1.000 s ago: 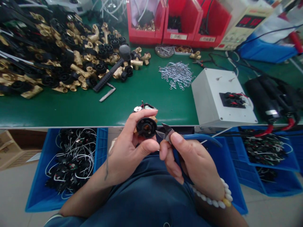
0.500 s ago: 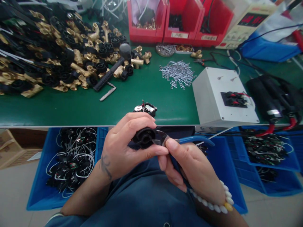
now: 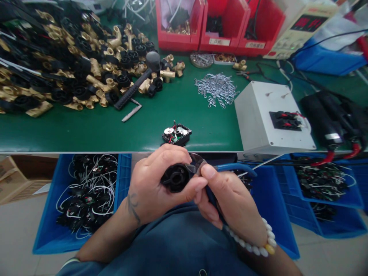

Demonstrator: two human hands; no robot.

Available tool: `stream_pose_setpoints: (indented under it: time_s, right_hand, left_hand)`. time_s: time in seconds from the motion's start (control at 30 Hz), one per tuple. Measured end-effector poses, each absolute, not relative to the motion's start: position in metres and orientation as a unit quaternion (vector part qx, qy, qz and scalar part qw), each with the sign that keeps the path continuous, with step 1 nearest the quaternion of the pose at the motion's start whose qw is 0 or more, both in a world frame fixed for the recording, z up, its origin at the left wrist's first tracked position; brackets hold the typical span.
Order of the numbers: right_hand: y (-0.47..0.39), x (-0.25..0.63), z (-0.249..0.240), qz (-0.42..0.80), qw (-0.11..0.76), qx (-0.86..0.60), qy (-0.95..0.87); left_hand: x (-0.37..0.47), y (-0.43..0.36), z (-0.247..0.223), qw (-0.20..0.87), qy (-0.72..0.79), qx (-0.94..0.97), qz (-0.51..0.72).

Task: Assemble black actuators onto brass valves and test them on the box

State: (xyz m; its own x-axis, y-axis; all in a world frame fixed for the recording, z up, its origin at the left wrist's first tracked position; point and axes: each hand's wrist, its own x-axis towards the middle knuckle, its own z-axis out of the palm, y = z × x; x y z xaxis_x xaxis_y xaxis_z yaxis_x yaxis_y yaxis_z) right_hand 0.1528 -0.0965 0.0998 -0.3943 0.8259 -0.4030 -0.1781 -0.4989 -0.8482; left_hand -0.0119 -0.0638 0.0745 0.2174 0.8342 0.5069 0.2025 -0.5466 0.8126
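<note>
Head view is showing me, at my remote station, work going on just in front of a green bench (image 3: 86,134). The left hand (image 3: 158,180) is grasping a round black part (image 3: 176,178), fingers curling over its top, thumb pressing from below. The right hand (image 3: 234,197) is gripping blue-handled cutters (image 3: 230,166), whose blades are reaching the part's right rim; I cannot tell whether they are biting. Just beyond the left knuckles, an open black housing (image 3: 177,134) with circuitry is sitting near the bench edge. Farther left, a hammer (image 3: 133,89) and a pile of brass fittings (image 3: 94,69) are crowding the surface. Silver clips (image 3: 216,89) are lying ahead, red bins (image 3: 179,45) are standing behind them, and a grey box (image 3: 258,126) is blocking the right. Below, a blue crate (image 3: 44,230) is holding black parts and white wires
</note>
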Motion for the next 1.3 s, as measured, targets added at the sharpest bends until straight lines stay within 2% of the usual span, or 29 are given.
stream_pose_setpoints:
  time_s: [0.27,0.63,0.9,1.3]
  right_hand:
    - [-0.095,0.163,0.108,0.771,0.27,-0.423,-0.391]
    - [-0.094,0.17,0.11,0.804,0.22,-0.405,-0.377]
    - [-0.094,0.168,0.107,0.81,0.22,-0.397,-0.37]
    - [-0.096,0.159,0.109,0.804,0.254,-0.405,-0.353]
  left_hand:
    - [-0.02,-0.058,0.077,0.285,0.39,0.743,0.463]
    - [-0.025,-0.05,0.08,0.157,0.332,0.808,0.461]
    - [-0.022,-0.051,0.086,0.101,0.329,0.826,0.447]
    - [-0.018,-0.058,0.083,0.123,0.346,0.809,0.459]
